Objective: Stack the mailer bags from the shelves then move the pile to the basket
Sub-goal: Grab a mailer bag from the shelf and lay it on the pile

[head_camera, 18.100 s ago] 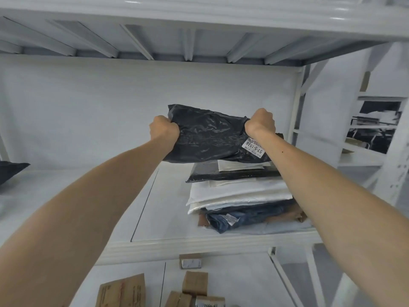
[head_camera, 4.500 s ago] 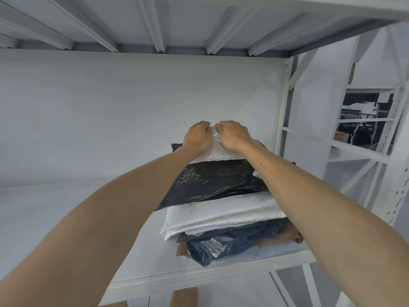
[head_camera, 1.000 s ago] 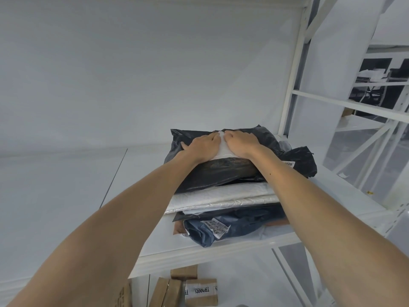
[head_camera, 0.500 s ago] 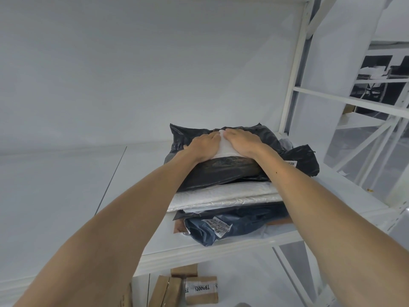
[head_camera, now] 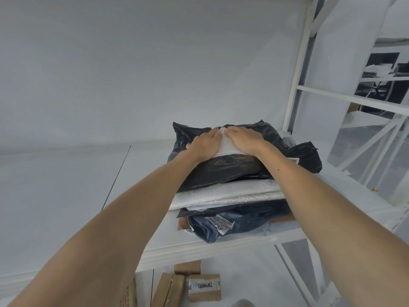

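My left hand (head_camera: pixel 204 144) and right hand (head_camera: pixel 244 140) pressed flat, fingers straight, on the white mailer (head_camera: pixel 226 147) topping the pile (head_camera: pixel 225 193); soft, slippery bags, I judged, best lifted from underneath.

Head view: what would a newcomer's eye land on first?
The left hand and right hand press flat on a white mailer topping the pile at the right end of the shelf. Under it a crumpled black bag, white padded mailers and a dark blue bag are layered. Cardboard boxes sit on the level below.
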